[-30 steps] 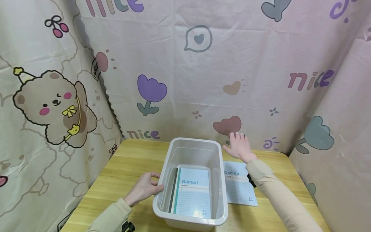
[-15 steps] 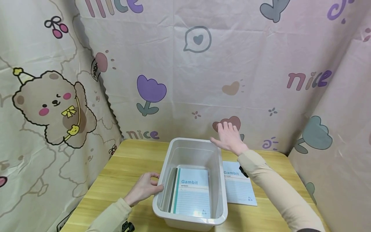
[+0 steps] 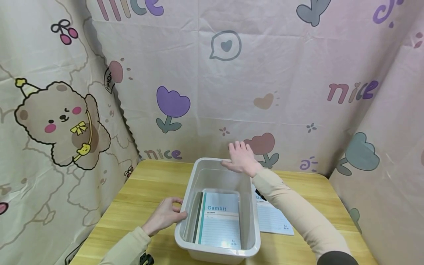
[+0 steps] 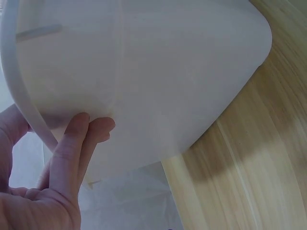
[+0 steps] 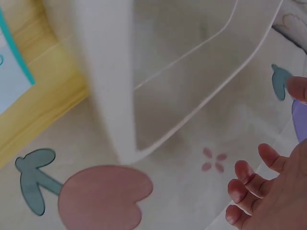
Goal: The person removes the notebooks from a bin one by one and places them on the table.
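Observation:
A pale grey plastic bin (image 3: pixel 188 198) stands on the table, with a light blue "Gambit" notebook (image 3: pixel 220 224) lying inside on top of other notebooks whose spines show at its left. My left hand (image 3: pixel 164 214) grips the bin's left rim, thumb over the edge; in the left wrist view the fingers (image 4: pixel 67 158) lie against the outer wall. My right hand (image 3: pixel 241 158) hovers around the far right corner of the rim, fingers spread and holding nothing. In the right wrist view its loosely bent fingers (image 5: pixel 247 191) are apart from the bin.
Another blue Gambit notebook (image 3: pixel 273 217) lies on the wooden table (image 3: pixel 159 180) to the bin's right, partly covered by the right sleeve. A patterned curtain (image 3: pixel 205 92) hangs close behind the table and along both sides.
My right hand has moved left from above the notebook beside the bin to the bin's far rim. The left hand keeps its hold, and the bin stays put.

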A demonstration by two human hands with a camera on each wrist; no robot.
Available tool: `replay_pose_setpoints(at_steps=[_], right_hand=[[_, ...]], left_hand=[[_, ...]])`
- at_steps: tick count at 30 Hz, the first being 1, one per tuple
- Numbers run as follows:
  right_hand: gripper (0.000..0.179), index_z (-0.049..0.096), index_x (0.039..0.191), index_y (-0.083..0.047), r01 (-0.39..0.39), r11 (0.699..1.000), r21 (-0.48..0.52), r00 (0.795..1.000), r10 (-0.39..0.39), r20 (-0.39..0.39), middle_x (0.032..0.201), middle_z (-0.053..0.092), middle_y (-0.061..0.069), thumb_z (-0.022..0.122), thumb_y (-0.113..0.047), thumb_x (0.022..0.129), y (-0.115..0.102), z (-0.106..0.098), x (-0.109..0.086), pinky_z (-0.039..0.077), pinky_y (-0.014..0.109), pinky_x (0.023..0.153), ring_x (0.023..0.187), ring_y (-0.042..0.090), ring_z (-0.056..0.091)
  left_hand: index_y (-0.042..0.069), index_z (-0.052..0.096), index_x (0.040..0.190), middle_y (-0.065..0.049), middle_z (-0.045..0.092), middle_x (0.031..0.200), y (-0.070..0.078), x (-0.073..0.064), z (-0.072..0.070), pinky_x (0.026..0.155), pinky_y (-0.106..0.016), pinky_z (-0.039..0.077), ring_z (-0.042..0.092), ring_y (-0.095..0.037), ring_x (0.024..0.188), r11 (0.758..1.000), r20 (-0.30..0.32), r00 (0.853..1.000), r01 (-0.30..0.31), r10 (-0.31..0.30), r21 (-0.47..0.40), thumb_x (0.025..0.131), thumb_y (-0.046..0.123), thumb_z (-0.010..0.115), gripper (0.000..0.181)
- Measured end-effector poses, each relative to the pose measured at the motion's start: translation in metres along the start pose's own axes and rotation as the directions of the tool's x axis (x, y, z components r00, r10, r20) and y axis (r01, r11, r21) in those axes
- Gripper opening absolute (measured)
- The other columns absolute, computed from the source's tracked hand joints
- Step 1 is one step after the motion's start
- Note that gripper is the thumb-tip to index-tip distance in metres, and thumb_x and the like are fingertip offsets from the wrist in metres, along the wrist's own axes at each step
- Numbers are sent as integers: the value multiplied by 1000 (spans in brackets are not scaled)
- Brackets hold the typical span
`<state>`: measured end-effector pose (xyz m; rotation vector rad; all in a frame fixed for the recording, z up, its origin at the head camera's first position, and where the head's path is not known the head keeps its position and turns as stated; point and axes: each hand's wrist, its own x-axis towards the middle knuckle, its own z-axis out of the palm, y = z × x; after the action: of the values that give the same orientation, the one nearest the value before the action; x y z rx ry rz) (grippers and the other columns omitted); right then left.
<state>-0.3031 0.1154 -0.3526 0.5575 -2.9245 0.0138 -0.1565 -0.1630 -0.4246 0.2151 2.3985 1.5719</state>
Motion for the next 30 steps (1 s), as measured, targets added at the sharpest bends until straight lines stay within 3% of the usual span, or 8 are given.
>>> replay_pose_setpoints(at_steps=[7, 18, 30], right_hand=[[62, 52, 118, -7, 40, 999, -24, 999, -39, 32, 115, 56, 14, 58, -62, 90, -25, 13, 7, 44, 44, 94, 112, 32, 51], [65, 54, 125, -8, 85, 996, -7, 993, -85, 78, 121, 59, 13, 62, -60, 88, -56, 53, 7, 46, 44, 99, 116, 30, 54], [75, 54, 131, -7, 73, 997, -14, 985, -70, 155, 132, 58, 15, 63, -65, 85, -66, 102, 3, 41, 48, 112, 127, 31, 51]], left_hand=[[-20, 48, 123, -33, 73, 97, -1, 1, 0, 73, -42, 65, 76, -34, 84, 1000, -5, 1000, -8, 8, -8, 83, 3, 67, 50], [-19, 49, 123, -31, 74, 96, 0, 0, 1, 73, -43, 65, 76, -34, 84, 1000, -8, 1000, -11, 11, -8, 82, 3, 68, 50], [-20, 50, 123, -32, 74, 95, -2, -1, -1, 73, -43, 64, 77, -35, 83, 999, 5, 999, -34, 34, -14, 81, 2, 67, 50]])
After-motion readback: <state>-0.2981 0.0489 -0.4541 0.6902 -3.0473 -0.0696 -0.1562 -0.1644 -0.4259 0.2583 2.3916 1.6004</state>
